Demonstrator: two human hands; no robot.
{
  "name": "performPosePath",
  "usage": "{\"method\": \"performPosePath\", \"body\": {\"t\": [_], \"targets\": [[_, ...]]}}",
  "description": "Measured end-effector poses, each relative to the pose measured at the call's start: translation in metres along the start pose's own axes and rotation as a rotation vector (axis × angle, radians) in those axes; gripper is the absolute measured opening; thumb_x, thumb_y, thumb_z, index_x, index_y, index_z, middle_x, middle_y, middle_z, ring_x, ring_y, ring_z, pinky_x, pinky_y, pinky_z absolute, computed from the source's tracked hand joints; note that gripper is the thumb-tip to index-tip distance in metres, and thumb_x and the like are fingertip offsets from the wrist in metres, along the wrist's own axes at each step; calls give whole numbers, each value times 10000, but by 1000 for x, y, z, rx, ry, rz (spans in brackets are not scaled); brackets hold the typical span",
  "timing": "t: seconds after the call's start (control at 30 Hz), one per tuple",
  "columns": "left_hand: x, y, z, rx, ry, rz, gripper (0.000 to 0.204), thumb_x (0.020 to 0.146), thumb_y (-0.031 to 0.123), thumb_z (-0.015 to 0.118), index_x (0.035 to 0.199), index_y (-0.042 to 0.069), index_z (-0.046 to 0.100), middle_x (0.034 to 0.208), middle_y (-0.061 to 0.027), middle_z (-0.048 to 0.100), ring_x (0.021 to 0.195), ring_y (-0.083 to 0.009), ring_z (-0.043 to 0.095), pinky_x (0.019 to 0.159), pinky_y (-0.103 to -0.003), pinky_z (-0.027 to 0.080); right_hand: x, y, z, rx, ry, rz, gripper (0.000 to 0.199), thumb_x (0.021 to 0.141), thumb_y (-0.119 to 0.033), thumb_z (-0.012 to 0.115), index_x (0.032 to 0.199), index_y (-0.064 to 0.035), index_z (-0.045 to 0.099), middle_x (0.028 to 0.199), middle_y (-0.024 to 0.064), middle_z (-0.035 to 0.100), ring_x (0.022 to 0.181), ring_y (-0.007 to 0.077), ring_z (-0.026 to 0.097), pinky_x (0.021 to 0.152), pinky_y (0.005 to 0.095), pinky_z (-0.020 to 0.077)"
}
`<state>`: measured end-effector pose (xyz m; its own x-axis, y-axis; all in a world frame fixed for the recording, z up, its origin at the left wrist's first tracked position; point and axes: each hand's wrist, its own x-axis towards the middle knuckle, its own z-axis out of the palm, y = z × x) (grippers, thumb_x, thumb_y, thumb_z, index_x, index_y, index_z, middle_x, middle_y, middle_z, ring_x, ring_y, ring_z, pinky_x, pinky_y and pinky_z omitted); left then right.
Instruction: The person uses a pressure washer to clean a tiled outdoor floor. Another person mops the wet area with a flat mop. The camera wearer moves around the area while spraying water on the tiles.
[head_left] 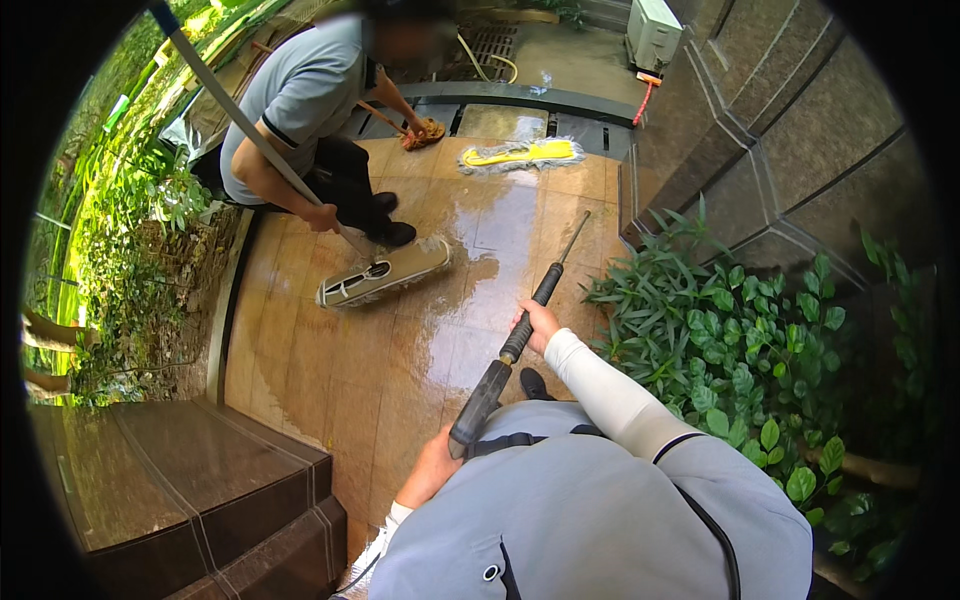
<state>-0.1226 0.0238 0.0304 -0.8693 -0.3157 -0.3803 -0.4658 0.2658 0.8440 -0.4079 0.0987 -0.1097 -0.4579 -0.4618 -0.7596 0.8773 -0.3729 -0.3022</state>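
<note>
A black pressure washer gun [482, 402] with a long thin lance runs slantwise in front of me, its tip pointing away over the wet tiles [325, 395]. Wrapped around the ribbed front grip is my right hand [541, 326], in a white sleeve. Back at the rear end of the gun, close to my body, my left hand [432, 468] is closed on it; part of its fingers is hidden. No water jet shows at the tip. Beyond it lies a yellow flat mop head [522, 154] with grey fringe.
A person [300, 125] at the far left holds a long-handled flat mop [388, 272], its head on the tiles, and a stick with an orange-brown head [422, 134]. Leafy plants [735, 340] and a stone wall [770, 120] flank the right; a brown stone block [190, 490] stands near left.
</note>
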Motion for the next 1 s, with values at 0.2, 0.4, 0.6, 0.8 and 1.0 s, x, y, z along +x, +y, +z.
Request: {"method": "performPosePath", "body": {"t": [0.2,0.4,0.6,0.8,1.0], "targets": [[-4,3,1,35,18,-33,425,680,58,614,1085,46,488,904,-227,585,886,-355,576,737,-365,449,2,3,-1,-17,-5,-5,133,782,-78,523,815,-30,403,636,74,417,540,204,470,507,381,468],[-4,5,2,9,21,-48,433,684,71,622,1097,52,490,922,-220,586,905,-348,573,751,-358,446,0,3,-2,-24,-23,-15,131,782,-82,523,814,-36,405,636,73,421,542,202,471,511,375,468],[-3,2,5,-17,13,-64,436,682,77,631,1095,48,496,933,-209,590,914,-324,576,764,-343,441,0,2,-5,-12,-24,-11,130,782,-85,525,816,-39,408,643,70,425,545,197,472,515,373,468],[1,-10,8,-122,-18,-48,434,681,109,657,1079,29,504,942,-200,594,920,-305,578,774,-330,438,0,2,-9,-15,-15,-5,136,780,-92,529,817,-36,410,644,69,429,548,197,477,513,372,468],[1,-4,4,54,-18,-64,479,675,187,695,1082,25,500,944,-202,597,926,-317,576,773,-332,441,0,1,-10,-2,16,-23,150,775,-83,531,840,-30,407,655,72,424,549,200,478,515,383,472]]}}
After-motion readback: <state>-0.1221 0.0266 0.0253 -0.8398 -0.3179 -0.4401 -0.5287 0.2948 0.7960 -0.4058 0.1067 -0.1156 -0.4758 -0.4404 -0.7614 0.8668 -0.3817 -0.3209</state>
